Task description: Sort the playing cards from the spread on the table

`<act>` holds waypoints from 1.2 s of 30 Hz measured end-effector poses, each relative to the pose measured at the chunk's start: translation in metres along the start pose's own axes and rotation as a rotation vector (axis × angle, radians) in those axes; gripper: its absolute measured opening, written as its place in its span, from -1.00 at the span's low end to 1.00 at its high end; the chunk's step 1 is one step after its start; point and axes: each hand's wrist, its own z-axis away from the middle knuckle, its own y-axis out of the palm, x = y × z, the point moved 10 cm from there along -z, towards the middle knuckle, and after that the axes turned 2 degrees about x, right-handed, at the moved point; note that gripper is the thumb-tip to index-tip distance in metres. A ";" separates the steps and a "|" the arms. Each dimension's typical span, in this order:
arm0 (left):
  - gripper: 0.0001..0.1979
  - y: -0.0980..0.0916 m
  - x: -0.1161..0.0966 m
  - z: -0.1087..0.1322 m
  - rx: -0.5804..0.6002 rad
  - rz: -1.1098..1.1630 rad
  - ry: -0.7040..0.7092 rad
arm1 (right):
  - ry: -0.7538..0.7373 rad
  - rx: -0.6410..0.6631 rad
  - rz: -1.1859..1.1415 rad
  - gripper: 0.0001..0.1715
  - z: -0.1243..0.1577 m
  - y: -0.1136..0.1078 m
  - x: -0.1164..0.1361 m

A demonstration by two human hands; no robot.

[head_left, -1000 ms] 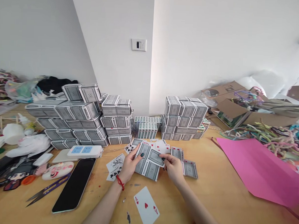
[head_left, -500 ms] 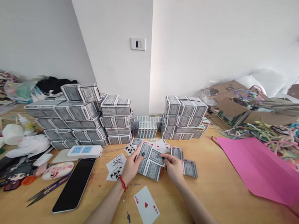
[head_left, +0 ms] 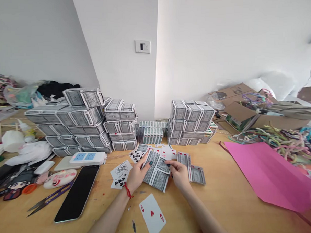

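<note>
My left hand (head_left: 137, 173) is closed on the left side of a block of joined playing cards (head_left: 156, 179), its thumb lying on the patterned grey backs. My right hand (head_left: 179, 173) pinches a playing card (head_left: 163, 164) at the block's upper right. Whether this card is fixed to the block I cannot tell. Just right of that hand sits a folded card piece (head_left: 198, 174) with raised edges. An ace of hearts (head_left: 152, 214) lies face up nearer to me. Left of my hands are a joker (head_left: 121, 168) and a clubs card (head_left: 118, 182); more loose cards (head_left: 168, 152) lie behind.
Stacks of card-built blocks stand at the back left (head_left: 77, 127) and back right (head_left: 192, 123), with card packs (head_left: 152, 135) between. A phone (head_left: 77, 193), scissors (head_left: 50, 198) and power strip (head_left: 88, 157) lie left. Pink paper (head_left: 268, 176) and pipe cleaners (head_left: 278, 140) lie right.
The card at the upper right has moved slightly left and down, closer against the block, with my right hand. The block has tilted a little.
</note>
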 end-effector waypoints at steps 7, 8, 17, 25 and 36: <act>-0.48 0.006 -0.001 0.000 0.066 -0.132 0.030 | 0.011 0.004 -0.013 -0.69 0.001 0.003 -0.002; -0.48 0.006 -0.002 0.000 0.073 -0.142 0.034 | 0.017 0.009 -0.021 -0.68 0.001 0.004 -0.003; -0.48 0.008 -0.004 0.002 0.090 -0.161 0.026 | 0.049 0.047 -0.041 -0.67 0.005 0.009 -0.003; -0.47 0.007 0.000 0.001 0.091 -0.159 0.022 | 0.053 0.064 -0.062 -0.67 0.006 0.012 0.001; -0.46 0.008 0.000 0.002 0.096 -0.197 0.002 | 0.045 0.092 -0.062 -0.65 0.005 0.016 -0.002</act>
